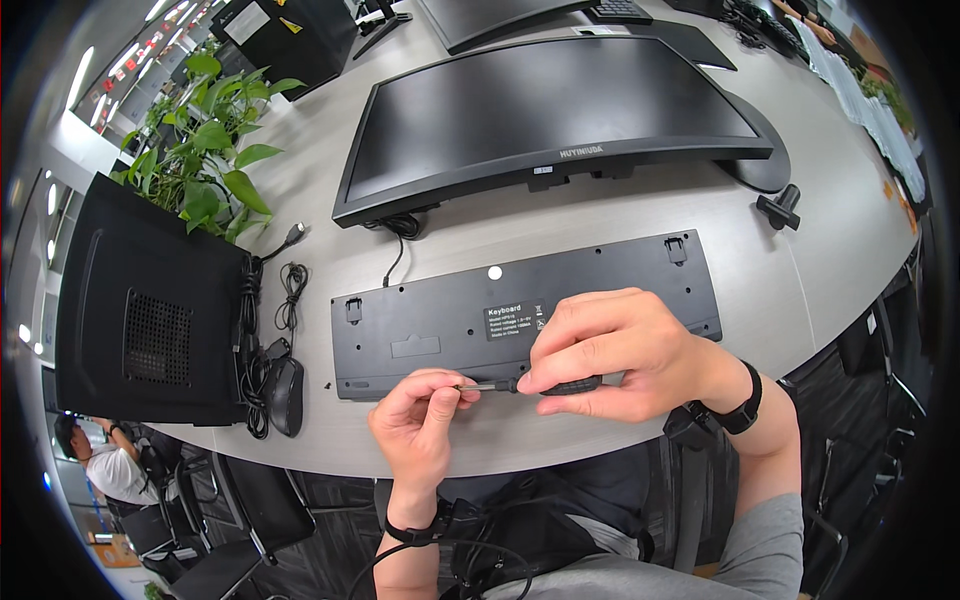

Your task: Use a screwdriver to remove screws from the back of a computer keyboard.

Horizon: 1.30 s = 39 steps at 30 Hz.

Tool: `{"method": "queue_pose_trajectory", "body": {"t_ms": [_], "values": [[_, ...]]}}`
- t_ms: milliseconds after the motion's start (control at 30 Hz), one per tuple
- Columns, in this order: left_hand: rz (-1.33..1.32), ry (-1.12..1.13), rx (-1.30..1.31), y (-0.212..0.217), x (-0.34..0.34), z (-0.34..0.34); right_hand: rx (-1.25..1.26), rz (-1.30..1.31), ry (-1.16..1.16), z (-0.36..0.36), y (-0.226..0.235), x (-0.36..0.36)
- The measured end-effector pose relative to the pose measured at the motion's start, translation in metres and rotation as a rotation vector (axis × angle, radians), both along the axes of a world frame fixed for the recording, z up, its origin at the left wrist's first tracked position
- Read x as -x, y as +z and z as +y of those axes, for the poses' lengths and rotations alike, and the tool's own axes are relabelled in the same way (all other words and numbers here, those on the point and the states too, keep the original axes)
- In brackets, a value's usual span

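Observation:
A black keyboard [450,310] lies face down on the desk, its underside label and two feet showing. Above its near edge, my right hand [620,355] is closed around the dark handle of a screwdriver [500,386], whose metal shaft points left. My left hand [420,415] pinches at the shaft's tip with thumb and fingers. Whether a small screw sits between those fingertips I cannot tell. A tiny dark piece, like a screw [327,385], rests on the desk just left of the keyboard.
Behind the keyboard stands a monitor [550,110] with a cable beneath it. To the left are a black computer case [150,310], a mouse [286,395], coiled cables [252,340] and a leafy plant [210,140]. A small black clamp-like object [778,208] sits at right on the grey desk [800,260].

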<state>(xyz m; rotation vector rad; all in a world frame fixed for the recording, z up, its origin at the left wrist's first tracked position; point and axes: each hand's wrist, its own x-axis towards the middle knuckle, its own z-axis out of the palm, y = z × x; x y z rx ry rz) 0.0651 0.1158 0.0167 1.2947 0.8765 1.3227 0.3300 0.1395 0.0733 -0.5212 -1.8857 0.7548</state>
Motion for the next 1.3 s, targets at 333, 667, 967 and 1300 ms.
{"method": "queue_pose_trajectory", "body": {"t_ms": [333, 667, 967, 1300], "values": [[0.101, 0.0, -0.015, 0.0026, -0.0016, -0.0019, 0.026, 0.0, -0.013, -0.0021, -0.0007, 0.0002], [0.041, 0.004, -0.003, 0.0045, -0.0024, -0.0039, 0.077, -0.054, -0.006, -0.0034, 0.0037, -0.0037], [0.15, 0.06, -0.113, -0.0006, -0.0057, -0.0039, -0.026, -0.052, -0.105, -0.0033, 0.0019, 0.0006], [0.256, 0.112, -0.181, -0.0016, -0.0055, -0.0046, -0.011, -0.214, -0.214, -0.0054, -0.0005, -0.0018]]}}
